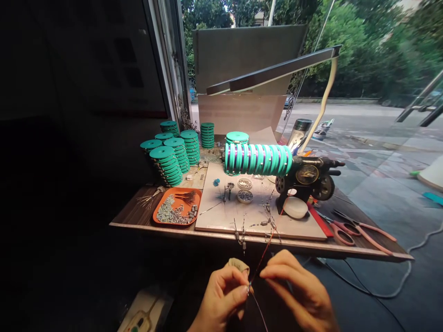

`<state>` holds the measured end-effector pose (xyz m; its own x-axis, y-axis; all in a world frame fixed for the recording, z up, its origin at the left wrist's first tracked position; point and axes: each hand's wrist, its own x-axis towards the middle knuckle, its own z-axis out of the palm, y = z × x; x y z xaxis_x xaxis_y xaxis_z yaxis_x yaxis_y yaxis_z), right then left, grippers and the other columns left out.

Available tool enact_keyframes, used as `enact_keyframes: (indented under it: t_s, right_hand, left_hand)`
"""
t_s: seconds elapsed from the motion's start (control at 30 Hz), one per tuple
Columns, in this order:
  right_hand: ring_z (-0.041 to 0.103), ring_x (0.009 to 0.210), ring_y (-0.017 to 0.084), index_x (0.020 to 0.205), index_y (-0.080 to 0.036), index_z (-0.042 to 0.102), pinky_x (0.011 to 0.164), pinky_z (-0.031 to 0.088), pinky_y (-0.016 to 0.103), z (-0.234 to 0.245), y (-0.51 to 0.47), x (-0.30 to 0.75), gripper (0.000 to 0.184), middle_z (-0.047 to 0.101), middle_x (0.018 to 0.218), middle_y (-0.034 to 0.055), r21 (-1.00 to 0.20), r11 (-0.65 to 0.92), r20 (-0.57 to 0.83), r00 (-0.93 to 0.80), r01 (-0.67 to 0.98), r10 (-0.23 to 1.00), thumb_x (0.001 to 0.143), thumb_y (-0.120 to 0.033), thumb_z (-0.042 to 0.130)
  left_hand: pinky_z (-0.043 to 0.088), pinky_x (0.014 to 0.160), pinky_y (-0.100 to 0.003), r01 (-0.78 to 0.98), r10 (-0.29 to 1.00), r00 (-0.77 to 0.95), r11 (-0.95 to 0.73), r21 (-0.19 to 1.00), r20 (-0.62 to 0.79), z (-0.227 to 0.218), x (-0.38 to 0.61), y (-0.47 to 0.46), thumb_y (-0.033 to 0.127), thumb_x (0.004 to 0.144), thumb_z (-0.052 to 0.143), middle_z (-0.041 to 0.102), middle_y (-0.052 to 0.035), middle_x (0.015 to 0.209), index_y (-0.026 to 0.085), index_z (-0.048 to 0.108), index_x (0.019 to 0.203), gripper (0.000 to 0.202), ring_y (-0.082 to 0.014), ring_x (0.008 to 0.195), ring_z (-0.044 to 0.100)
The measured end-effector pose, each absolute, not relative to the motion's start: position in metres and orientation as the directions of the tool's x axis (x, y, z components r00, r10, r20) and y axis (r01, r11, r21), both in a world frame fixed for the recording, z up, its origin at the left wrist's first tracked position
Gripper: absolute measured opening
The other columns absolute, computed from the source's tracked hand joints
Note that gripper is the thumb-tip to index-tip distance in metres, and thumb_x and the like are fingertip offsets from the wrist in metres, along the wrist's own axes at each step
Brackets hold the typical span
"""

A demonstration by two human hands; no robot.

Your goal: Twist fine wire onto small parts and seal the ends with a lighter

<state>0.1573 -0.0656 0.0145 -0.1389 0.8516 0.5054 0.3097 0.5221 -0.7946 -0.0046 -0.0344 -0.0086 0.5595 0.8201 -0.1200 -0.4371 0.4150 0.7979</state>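
My left hand (226, 290) pinches a small shiny metal piece (248, 289) between thumb and forefinger. A beige cloth cover (238, 265) wraps one of its fingers. From the pinch, a thin line (260, 310) hangs down, and a reddish cord (265, 253) runs up toward the table edge. My right hand (299, 288) is just right of that cord, its thumb and forefinger tips brought together; anything between them is too small to make out. Beyond the hands, small wired weights (243, 244) dangle at the board's front edge, and more wired pieces (268, 221) lie on the board.
An orange tray (157, 219) of small metal parts sits left of the pale board (214, 216). A black hand-cranked winder (308, 173) carries teal spools (258, 159). Stacked teal spools (166, 168) stand behind. Scissors (342, 235) and pliers (372, 235) lie right. A lamp (277, 71) arches overhead.
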Motion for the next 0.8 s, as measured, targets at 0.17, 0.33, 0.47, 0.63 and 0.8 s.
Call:
enact_keyframes:
  t_s: [0.17,0.33,0.47,0.63,0.8]
  right_hand:
    - [0.052,0.069,0.016,0.088,-0.023,0.061,0.058,0.045,0.025,0.001,-0.068,0.165,0.017,0.055,0.073,0.0019,-0.763,0.578,0.537,-0.216,0.289,0.816,0.079,-0.011,0.055]
    - [0.049,0.071,0.016,0.088,-0.024,0.062,0.060,0.043,0.024,-0.002,-0.066,0.147,0.011,0.051,0.071,0.0011,-0.746,0.587,0.556,-0.192,0.314,0.809,0.081,-0.016,0.058]
    - [0.049,0.072,0.015,0.078,-0.021,0.057,0.062,0.041,0.024,0.024,-0.058,0.150,0.014,0.052,0.074,0.0012,-0.830,0.491,0.429,-0.262,0.265,0.865,0.088,-0.026,0.048]
    - [0.048,0.069,0.014,0.068,-0.016,0.057,0.061,0.038,0.023,0.066,-0.041,0.167,0.017,0.054,0.071,0.0020,-0.705,0.455,0.147,-0.516,0.544,0.844,0.084,-0.016,0.053]
    - [0.044,0.059,0.012,0.061,-0.016,0.060,0.055,0.032,0.024,0.071,-0.024,0.162,0.017,0.057,0.063,-0.0006,-0.313,0.616,-0.043,-0.658,0.723,0.752,0.077,-0.016,0.065]
  left_hand:
    - [0.021,0.035,-0.014,-0.440,0.815,0.570,0.415,0.796,-0.110,-0.011,-0.003,-0.035,0.032,0.065,0.074,0.043,0.0064,0.049,0.014,0.063,0.063,0.021,0.0010,0.034,0.031]
    - [0.023,0.038,-0.015,-0.425,0.809,0.568,0.444,0.789,-0.149,-0.015,-0.005,-0.036,0.034,0.063,0.075,0.047,0.0039,0.057,0.014,0.062,0.065,0.024,-0.0003,0.037,0.037]
    - [0.025,0.041,-0.017,-0.413,0.821,0.556,0.410,0.813,-0.132,-0.016,-0.005,-0.035,0.035,0.064,0.073,0.049,0.0023,0.061,0.014,0.061,0.063,0.024,-0.0024,0.042,0.038]
    - [0.026,0.041,-0.018,-0.309,0.852,0.510,0.308,0.900,-0.117,-0.015,-0.006,-0.035,0.038,0.068,0.070,0.045,0.0021,0.064,0.014,0.059,0.064,0.026,-0.0044,0.046,0.037]
    - [0.035,0.054,-0.022,-0.135,0.899,0.438,0.084,0.987,-0.017,-0.017,-0.011,-0.034,0.037,0.074,0.063,0.046,-0.0010,0.072,0.015,0.060,0.066,0.023,-0.0111,0.062,0.044]
